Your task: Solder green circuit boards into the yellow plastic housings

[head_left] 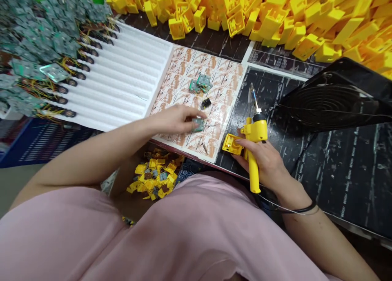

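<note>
My left hand is over the patterned mat, its thumb and fingers around a small green circuit board. Further up the mat lie more circuit boards and a small black part with thin wires. My right hand grips a yellow soldering gun, its metal tip pointing away from me. The same hand also pinches an open yellow plastic housing between thumb and fingers, just left of the gun.
Yellow housings are heaped along the back. A pile of circuit boards with wired round black parts lies on a ridged white sheet at left. A black fan stands at right. Below the table edge, a box holds yellow scraps.
</note>
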